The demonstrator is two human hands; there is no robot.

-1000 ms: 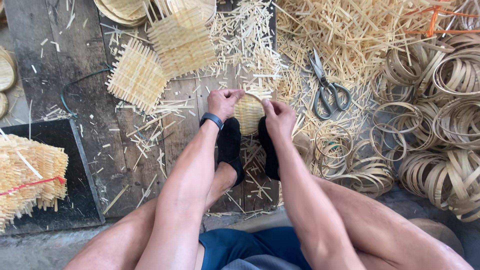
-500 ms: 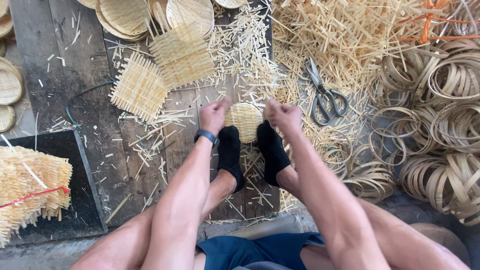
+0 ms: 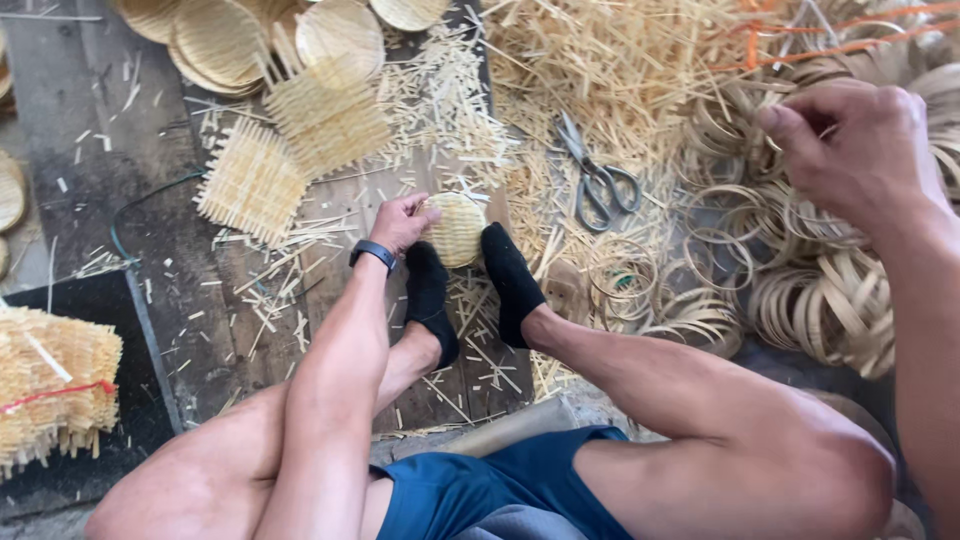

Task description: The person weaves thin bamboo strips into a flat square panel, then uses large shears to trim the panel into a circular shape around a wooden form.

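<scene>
Two bare hands at work, well apart. Left hand (image 3: 400, 222), wrist in a dark band, has its fingers curled onto the left edge of a small round woven bamboo disc (image 3: 457, 228). The disc is braced between the toes of two feet in black socks (image 3: 470, 285), just past them at 12 o'clock.

Right hand (image 3: 860, 150) is up at 2 o'clock over a heap of coiled pale bamboo-strip rings (image 3: 820, 290). Thumb and fingertips are drawn together as if pinching; a ring rim shows by the fingers, but I cannot tell whether one is actually gripped.

Steel scissors (image 3: 598, 180) lie unheld at 1 o'clock from the disc, on loose bamboo splints.

Progress, judged from the layout: the disc in hand is already round with a trimmed outline and carries no ring, so rimming looks undone. A stack of round woven discs (image 3: 250, 40) sits at 11 o'clock. Two square woven bamboo mats (image 3: 285, 150) with untrimmed ragged ends lie at 10 to 11 o'clock. A tied bundle of pale woven pieces with a red band (image 3: 50, 385) is at 8 o'clock. Offcuts litter the dark wooden boards (image 3: 80, 120). Many rings unused.
</scene>
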